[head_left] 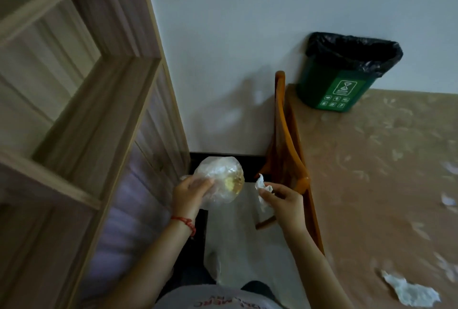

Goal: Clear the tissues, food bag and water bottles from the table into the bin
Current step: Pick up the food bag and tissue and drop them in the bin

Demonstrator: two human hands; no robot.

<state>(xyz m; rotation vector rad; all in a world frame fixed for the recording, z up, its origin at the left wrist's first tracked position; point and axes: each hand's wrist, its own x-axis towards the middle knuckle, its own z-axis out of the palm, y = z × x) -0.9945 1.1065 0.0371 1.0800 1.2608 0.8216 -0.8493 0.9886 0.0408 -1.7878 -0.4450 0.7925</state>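
My left hand (189,194) grips a clear plastic food bag (223,178) with yellowish food inside, held over the floor left of the table. My right hand (282,197) pinches a crumpled white tissue (262,191) beside the bag. A green bin (344,73) with a black liner stands on the far left corner of the table (371,172), against the wall. More crumpled tissues lie on the table: one near the front (409,291) and others at the right edge (448,199). No water bottles are in view.
A wooden chair (290,160) stands pushed against the table's left side, between my hands and the tabletop. A tall wooden shelf unit (86,110) fills the left. A white wall runs behind the bin.
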